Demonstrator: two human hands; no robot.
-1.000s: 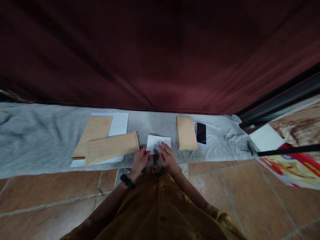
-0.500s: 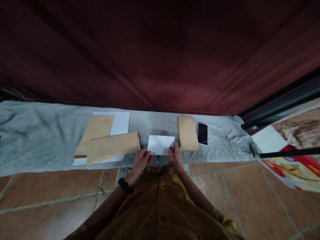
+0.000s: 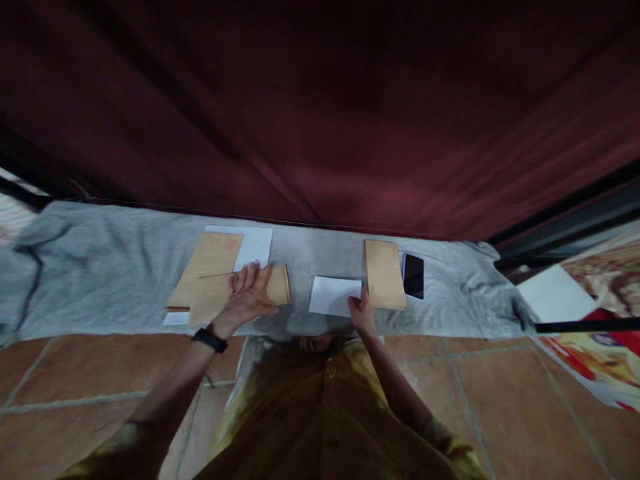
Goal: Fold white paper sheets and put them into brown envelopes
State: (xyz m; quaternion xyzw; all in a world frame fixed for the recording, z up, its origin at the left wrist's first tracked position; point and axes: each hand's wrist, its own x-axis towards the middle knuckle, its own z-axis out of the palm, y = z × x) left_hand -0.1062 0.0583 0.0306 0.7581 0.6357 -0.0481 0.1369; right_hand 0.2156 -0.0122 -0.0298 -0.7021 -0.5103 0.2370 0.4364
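R hand [image 3: 365, 313] pinches white paper [image 3: 329, 295] by edge (light, prob. creases easily; best hold there). L hand [image 3: 246, 301]: fingers wide, brown envelope [image 3: 278, 287] beneath.

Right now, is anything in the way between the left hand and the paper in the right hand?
Nothing visible blocks it: between the left hand and the paper lie only the flat end of the envelopes beneath that hand and a strip of cloth.
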